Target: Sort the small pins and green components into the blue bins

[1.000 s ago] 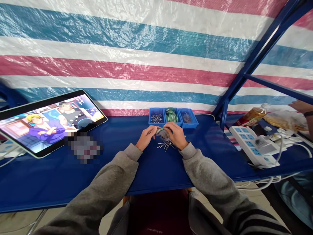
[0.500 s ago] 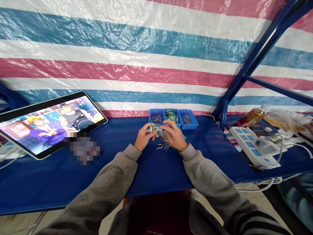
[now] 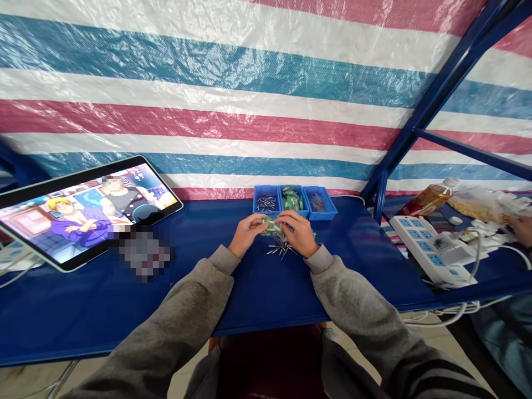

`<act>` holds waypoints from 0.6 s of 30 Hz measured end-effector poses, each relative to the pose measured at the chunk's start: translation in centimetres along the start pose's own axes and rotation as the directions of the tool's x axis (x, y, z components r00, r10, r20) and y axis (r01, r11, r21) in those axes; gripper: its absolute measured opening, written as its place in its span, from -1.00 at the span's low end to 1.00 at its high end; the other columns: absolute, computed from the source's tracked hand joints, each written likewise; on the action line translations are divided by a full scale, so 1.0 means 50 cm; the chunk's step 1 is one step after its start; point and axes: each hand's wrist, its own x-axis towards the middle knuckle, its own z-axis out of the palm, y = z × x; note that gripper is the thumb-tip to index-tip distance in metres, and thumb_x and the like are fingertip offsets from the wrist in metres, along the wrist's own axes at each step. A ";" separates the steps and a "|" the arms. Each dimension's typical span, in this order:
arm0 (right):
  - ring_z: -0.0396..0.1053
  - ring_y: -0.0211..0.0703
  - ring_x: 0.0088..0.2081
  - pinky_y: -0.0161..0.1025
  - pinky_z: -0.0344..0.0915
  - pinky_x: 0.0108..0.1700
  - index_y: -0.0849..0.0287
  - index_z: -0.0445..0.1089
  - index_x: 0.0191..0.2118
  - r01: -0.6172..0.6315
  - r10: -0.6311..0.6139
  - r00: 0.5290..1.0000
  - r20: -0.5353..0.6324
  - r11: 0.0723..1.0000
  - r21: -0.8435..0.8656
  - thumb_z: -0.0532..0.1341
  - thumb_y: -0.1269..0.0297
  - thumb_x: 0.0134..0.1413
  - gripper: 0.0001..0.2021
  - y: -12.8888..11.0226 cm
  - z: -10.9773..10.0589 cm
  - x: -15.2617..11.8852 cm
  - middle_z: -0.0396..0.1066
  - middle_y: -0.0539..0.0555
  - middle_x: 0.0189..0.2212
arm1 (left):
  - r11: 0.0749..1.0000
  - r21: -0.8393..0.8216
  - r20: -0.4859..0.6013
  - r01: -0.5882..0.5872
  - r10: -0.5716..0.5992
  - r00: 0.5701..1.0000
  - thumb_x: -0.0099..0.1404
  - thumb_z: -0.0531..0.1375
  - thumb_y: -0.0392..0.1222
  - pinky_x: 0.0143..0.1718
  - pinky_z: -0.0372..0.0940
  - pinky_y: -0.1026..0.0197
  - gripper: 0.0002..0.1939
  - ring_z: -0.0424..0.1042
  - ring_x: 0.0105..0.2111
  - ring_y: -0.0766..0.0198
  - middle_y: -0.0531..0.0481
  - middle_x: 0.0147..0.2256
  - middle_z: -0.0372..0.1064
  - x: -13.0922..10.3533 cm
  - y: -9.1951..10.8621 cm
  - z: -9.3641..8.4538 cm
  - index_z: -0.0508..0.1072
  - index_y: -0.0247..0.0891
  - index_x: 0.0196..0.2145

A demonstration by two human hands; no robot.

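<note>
My left hand [image 3: 246, 235] and my right hand [image 3: 300, 233] are closed on opposite ends of a small clear plastic bag with green on it [image 3: 271, 226], held just above the table. A loose pile of thin metal pins or bits [image 3: 282, 249] lies below, close to my right hand. Right behind my hands stand three blue bins in a row. Dark metal pieces fill the left bin [image 3: 254, 200], green plastic packets [image 3: 292, 198] are in the middle one, and thin grey pieces [image 3: 318, 201] lie in the right bin [image 3: 332, 209].
A tablet [image 3: 91, 210] playing a cartoon leans at the left of the blue table [image 3: 199, 233], a blurred item beside it. On the right are a white power strip [image 3: 432, 252], a drink bottle [image 3: 428, 199], cables and another person's hand [image 3: 521, 228]. A blue metal frame [image 3: 399, 133] rises there.
My fingers have come lower around the green bag, and my raised right fingers have folded down onto it. At the right edge, the other person's hand has moved further into view.
</note>
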 end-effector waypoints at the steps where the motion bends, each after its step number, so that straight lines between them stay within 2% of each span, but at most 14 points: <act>1: 0.40 -0.14 -0.08 -0.19 0.35 -0.02 0.15 0.45 -0.22 0.022 -0.022 1.000 0.005 1.000 0.005 0.02 0.44 0.21 -0.75 0.000 0.000 0.000 0.42 0.17 -0.15 | 1.000 -0.013 -0.007 -0.007 0.007 1.000 0.06 0.35 -0.06 -0.41 0.31 0.26 -0.62 0.36 -0.49 0.33 0.07 -0.49 0.37 0.000 0.002 -0.001 0.42 -0.31 -0.22; 4: 0.32 -0.08 0.06 -0.15 0.36 -0.02 0.15 0.43 -0.12 0.093 -0.095 0.995 0.041 0.995 0.027 0.05 0.45 0.17 -0.75 0.002 0.002 -0.001 0.34 0.21 0.00 | 0.998 -0.047 -0.011 -0.029 0.028 1.000 0.06 0.36 -0.04 -0.47 0.28 0.30 -0.58 0.34 -0.53 0.36 0.10 -0.53 0.35 0.000 0.008 -0.004 0.36 -0.28 -0.20; 6: 0.30 -0.07 0.08 -0.13 0.37 -0.02 0.12 0.42 -0.10 0.119 -0.122 0.991 0.053 0.992 0.049 0.06 0.43 0.19 -0.75 0.003 0.004 -0.002 0.33 0.20 0.02 | 0.999 -0.044 -0.004 -0.025 0.025 1.000 0.05 0.37 -0.02 -0.51 0.26 0.31 -0.55 0.31 -0.57 0.38 0.11 -0.54 0.34 -0.002 0.013 -0.003 0.35 -0.28 -0.19; 10: 0.38 -0.10 -0.13 -0.14 0.36 -0.08 0.12 0.45 -0.19 0.088 -0.089 0.996 0.028 0.995 0.039 0.09 0.32 0.25 -0.83 0.002 0.005 -0.001 0.43 0.15 -0.20 | 0.999 0.040 0.000 -0.029 0.029 1.000 0.18 0.25 0.11 -0.51 0.28 0.27 -0.60 0.30 -0.57 0.34 0.05 -0.55 0.34 -0.008 0.021 0.003 0.42 -0.31 -0.23; 13: 0.38 -0.14 -0.30 -0.21 0.34 -0.20 0.15 0.44 -0.26 0.002 -0.003 1.000 0.029 1.000 0.027 0.12 0.26 0.26 -0.83 -0.002 -0.001 0.004 0.42 0.10 -0.37 | 0.970 0.208 -0.011 -0.125 0.130 0.991 0.31 0.06 0.20 -0.46 0.30 0.25 -0.51 0.35 -0.45 0.28 -0.06 -0.43 0.39 -0.013 0.024 0.006 0.49 -0.32 -0.33; 16: 0.36 -0.17 -0.38 -0.26 0.29 -0.28 0.16 0.43 -0.31 -0.061 0.059 0.997 0.047 0.998 0.031 0.14 0.22 0.25 -0.81 -0.004 -0.006 0.008 0.39 0.06 -0.45 | 0.889 0.390 0.007 -0.238 0.256 0.967 0.25 0.16 0.16 -0.36 0.32 0.23 -0.57 0.39 -0.35 0.23 -0.10 -0.31 0.42 -0.014 0.022 0.005 0.53 -0.31 -0.39; 18: 0.34 -0.18 -0.41 -0.28 0.27 -0.32 0.16 0.43 -0.35 -0.080 0.078 0.995 0.065 0.996 0.035 0.15 0.18 0.24 -0.78 -0.003 -0.007 0.009 0.38 0.05 -0.48 | 0.866 0.430 0.026 -0.255 0.270 0.962 0.18 0.25 0.09 -0.31 0.32 0.22 -0.65 0.41 -0.35 0.22 -0.08 -0.34 0.44 -0.013 0.020 0.002 0.53 -0.31 -0.40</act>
